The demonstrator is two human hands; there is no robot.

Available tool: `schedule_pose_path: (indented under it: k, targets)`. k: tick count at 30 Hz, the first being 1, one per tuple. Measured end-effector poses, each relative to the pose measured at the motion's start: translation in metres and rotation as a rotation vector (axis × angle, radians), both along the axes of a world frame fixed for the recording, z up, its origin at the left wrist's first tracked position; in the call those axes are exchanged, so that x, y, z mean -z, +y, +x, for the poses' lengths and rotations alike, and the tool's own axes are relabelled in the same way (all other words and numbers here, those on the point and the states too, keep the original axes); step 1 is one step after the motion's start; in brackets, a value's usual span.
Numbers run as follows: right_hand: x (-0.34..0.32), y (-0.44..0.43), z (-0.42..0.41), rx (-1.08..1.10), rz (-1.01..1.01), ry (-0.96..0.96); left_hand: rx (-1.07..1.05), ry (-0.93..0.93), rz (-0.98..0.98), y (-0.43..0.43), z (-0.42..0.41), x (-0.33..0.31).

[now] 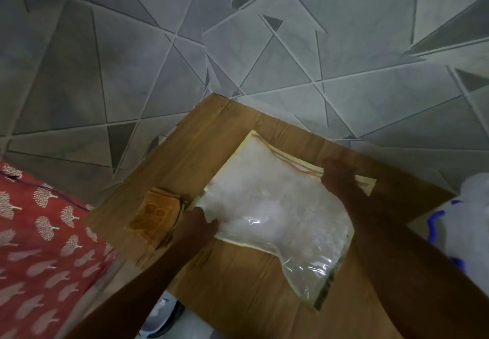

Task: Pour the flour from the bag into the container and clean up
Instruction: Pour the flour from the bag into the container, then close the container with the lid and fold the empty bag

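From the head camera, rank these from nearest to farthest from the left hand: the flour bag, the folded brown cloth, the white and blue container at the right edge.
1. flour bag, under the left hand
2. folded brown cloth, just left of it
3. white and blue container, far right

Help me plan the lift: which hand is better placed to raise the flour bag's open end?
Right. The right hand already pinches the flour bag at its far top edge; the left hand only rests on its near side.
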State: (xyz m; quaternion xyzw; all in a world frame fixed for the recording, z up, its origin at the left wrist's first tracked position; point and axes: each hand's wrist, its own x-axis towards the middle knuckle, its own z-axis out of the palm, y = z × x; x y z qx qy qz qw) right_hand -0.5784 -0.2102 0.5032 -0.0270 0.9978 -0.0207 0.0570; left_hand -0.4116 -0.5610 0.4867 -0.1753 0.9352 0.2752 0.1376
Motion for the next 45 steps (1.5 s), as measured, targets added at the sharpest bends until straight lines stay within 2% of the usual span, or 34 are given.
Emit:
schedule_pose_path:
  k: [1,3,7,9,11,16,20,24,28,33,40,45]
  targets:
    - [0.011,0.003,0.001,0.003,-0.020,-0.008,0.084,0.025,-0.147,0.002,-0.003,-0.001]
    - [0.020,0.000,0.007,0.073,-0.036,-0.079,0.211,0.146,-0.261,0.007,-0.009,0.000]
    - [0.009,-0.017,0.021,0.056,-0.035,0.012,0.450,0.394,-0.132,0.025,-0.024,0.001]
    - [0.004,-0.024,0.030,0.151,-0.101,-0.059,0.475,0.382,-0.099,0.033,-0.031,0.008]
    - [0.003,-0.030,0.042,0.215,-0.123,-0.112,0.466,0.292,-0.067,0.039,-0.036,0.015]
    - [0.011,-0.036,0.079,0.249,-0.201,-0.184,0.452,0.214,-0.063,0.043,-0.038,0.026]
    - [0.008,-0.038,0.103,0.264,-0.499,-0.009,0.369,0.242,0.098,0.053,-0.039,0.016]
    - [-0.017,-0.049,0.138,0.379,-0.782,0.231,0.273,0.442,0.314,0.081,-0.033,-0.020]
    - [-0.048,-0.049,0.179,0.428,-1.003,0.387,0.243,0.546,0.544,0.114,-0.019,-0.055]
    - [-0.090,-0.030,0.225,0.451,-1.107,0.567,0.275,0.607,0.696,0.155,0.010,-0.098]
    - [-0.131,0.024,0.284,0.470,-1.282,0.687,0.372,0.697,0.796,0.223,0.059,-0.141]
    - [-0.153,0.078,0.337,0.406,-1.366,0.750,0.335,0.715,0.858,0.289,0.111,-0.162]
